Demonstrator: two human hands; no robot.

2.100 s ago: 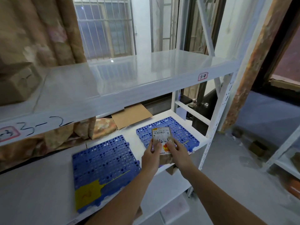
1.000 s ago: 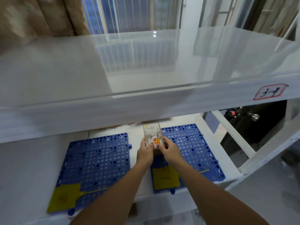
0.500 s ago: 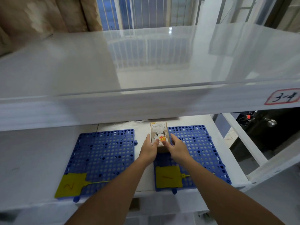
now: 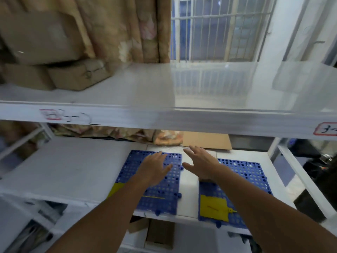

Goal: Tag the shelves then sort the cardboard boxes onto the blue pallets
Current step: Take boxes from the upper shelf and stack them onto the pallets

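Two blue perforated pallets lie on the lower white shelf: the left pallet [image 4: 169,190] and the right pallet [image 4: 251,172], each with a yellow tag at its front, the left tag [image 4: 116,188] and the right tag [image 4: 213,207]. My left hand [image 4: 155,168] hovers over the left pallet with its fingers spread and holds nothing. My right hand [image 4: 200,163] is spread over the gap between the pallets, also holding nothing. A sliver of a small cardboard box [image 4: 205,179] shows under my right wrist at the right pallet's near-left corner; the rest of it is hidden.
The upper shelf edge carries a red-framed label at left [image 4: 51,114] and another at right [image 4: 325,128]. Brown cardboard boxes [image 4: 78,75] stand at the upper shelf's back left beside a curtain. A flat cardboard sheet [image 4: 206,141] leans behind the pallets. More cardboard lies below [image 4: 158,234].
Both hands have let go of the small box marked 4-4 on the right pallet and opened, moving up and left. The view has swung left, showing the boxes on the upper shelf.
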